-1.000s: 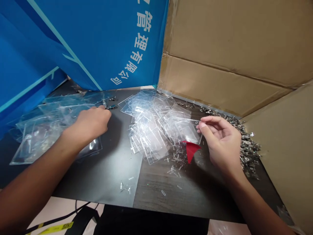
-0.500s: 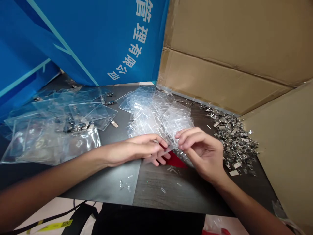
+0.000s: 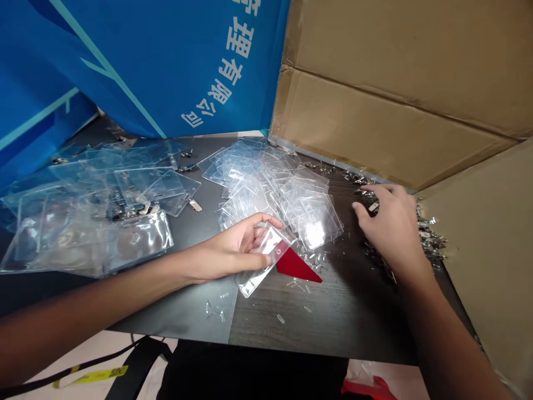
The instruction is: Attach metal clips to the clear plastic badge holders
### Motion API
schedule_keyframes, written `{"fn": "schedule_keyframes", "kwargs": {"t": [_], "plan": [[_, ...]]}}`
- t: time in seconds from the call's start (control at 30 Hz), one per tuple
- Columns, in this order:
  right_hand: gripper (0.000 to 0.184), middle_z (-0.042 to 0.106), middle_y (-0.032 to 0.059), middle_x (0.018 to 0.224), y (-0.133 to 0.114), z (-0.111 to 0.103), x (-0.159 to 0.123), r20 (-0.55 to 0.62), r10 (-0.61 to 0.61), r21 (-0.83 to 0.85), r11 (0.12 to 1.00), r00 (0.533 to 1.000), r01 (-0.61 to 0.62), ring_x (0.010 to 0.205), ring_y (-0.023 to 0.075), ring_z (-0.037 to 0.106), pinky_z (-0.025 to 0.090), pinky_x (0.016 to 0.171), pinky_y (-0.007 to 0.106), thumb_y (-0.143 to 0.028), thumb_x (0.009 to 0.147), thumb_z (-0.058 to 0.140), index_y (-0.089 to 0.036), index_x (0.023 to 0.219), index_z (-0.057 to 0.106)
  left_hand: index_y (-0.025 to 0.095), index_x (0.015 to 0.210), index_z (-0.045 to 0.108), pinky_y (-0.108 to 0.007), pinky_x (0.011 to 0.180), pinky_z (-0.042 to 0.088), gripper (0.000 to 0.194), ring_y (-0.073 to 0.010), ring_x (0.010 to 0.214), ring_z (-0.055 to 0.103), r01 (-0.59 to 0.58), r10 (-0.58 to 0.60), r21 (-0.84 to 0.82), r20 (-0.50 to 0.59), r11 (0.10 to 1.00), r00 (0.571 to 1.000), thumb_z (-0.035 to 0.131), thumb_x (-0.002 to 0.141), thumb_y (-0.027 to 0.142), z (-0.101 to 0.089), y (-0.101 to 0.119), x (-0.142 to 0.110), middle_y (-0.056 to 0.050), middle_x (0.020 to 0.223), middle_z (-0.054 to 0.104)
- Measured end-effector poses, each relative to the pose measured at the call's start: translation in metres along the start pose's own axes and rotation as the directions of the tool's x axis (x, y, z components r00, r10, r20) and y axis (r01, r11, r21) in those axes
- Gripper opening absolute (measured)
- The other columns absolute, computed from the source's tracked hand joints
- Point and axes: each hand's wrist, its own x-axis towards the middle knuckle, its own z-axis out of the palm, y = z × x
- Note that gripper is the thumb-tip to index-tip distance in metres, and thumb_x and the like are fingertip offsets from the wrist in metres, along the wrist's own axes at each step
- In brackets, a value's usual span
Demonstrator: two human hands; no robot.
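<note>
left hand point(image 3: 227, 250) | fingers point(image 3: 256, 236) clamped on clear badge holder point(image 3: 254, 282), long axis slanting up-right, mid-front of desk point(image 3: 345, 333) | right hand point(image 3: 393, 222) farther away, fingers apart over metal clips point(image 3: 428, 236)

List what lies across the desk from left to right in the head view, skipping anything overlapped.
pile of clear badge holders → left hand holding a clear badge holder → red triangular piece → right hand → metal clips → cardboard panel
</note>
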Motion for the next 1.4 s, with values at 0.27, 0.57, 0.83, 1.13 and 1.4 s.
{"fn": "schedule_keyframes", "kwargs": {"t": [0.27, 0.57, 0.83, 1.13, 1.4], "plan": [[0.041, 0.076, 0.0263, 0.116, 0.045, 0.009, 0.013, 0.064, 0.128, -0.236, 0.966, 0.990, -0.109, 0.115, 0.0496, 0.069, 0.053, 0.098, 0.065, -0.028, 0.092, 0.066, -0.015, 0.128, 0.082, 0.029, 0.173, 0.038, -0.037, 0.090, 0.054, 0.077, -0.0165, 0.096, 0.063, -0.060, 0.063, 0.151, -0.009, 0.987, 0.998, 0.064, 0.101, 0.021, -0.009, -0.005, 0.000, -0.008, 0.129, 0.060], [0.025, 0.083, 0.0157, 0.092, 0.039, -0.004, 0.022, -0.054, 0.200, -0.030, 0.979, 0.978, -0.202, 0.092, 0.0388, 0.077, 0.056, 0.097, 0.058, -0.019, 0.085, 0.063, -0.020, 0.096, 0.085, 0.032, 0.172, 0.036, -0.044, 0.105, 0.056, 0.074, -0.0271, 0.133, 0.064, -0.152, 0.146, 0.132, 0.054, 0.979, 0.988, 0.055, 0.103, 0.013, -0.007, -0.010, -0.001, -0.017, 0.161, 0.049], [0.029, 0.084, 0.0231, 0.112, 0.019, -0.017, 0.017, -0.173, 0.188, 0.175, 0.972, 0.967, -0.157, 0.108, 0.0398, 0.079, 0.053, 0.104, 0.058, -0.024, 0.097, 0.059, -0.018, 0.114, 0.082, 0.022, 0.153, 0.049, -0.040, 0.096, 0.056, 0.059, -0.0222, 0.108, 0.068, -0.164, 0.162, 0.034, 0.055, 0.986, 0.985, 0.068, 0.098, 0.014, -0.005, -0.005, 0.003, -0.010, 0.123, 0.059], [0.019, 0.086, 0.0086, 0.086, -0.041, -0.004, -0.007, 0.303, 0.040, 0.833, 0.475, 0.952, -0.285, 0.071, 0.0198, 0.077, 0.062, 0.071, 0.035, -0.036, 0.083, 0.090, -0.021, 0.089, 0.080, 0.019, 0.138, 0.055, -0.028, 0.077, 0.058, 0.046, -0.0139, 0.087, 0.061, -0.264, 0.269, 0.053, -0.121, 0.963, 0.956, 0.074, 0.097, 0.016, 0.000, -0.007, 0.007, -0.001, 0.101, 0.056], [0.032, 0.078, 0.0024, 0.075, -0.084, -0.001, -0.043, 0.557, -0.360, 0.794, 0.495, 0.748, -0.353, 0.068, 0.0148, 0.065, 0.054, 0.072, 0.030, -0.042, 0.100, 0.076, -0.021, 0.076, 0.080, 0.020, 0.136, 0.056, -0.026, 0.076, 0.058, 0.047, -0.0152, 0.090, 0.064, -0.263, 0.267, 0.047, -0.166, 0.964, 0.949, 0.081, 0.097, 0.025, 0.005, -0.013, 0.007, -0.001, 0.100, 0.059]]}}
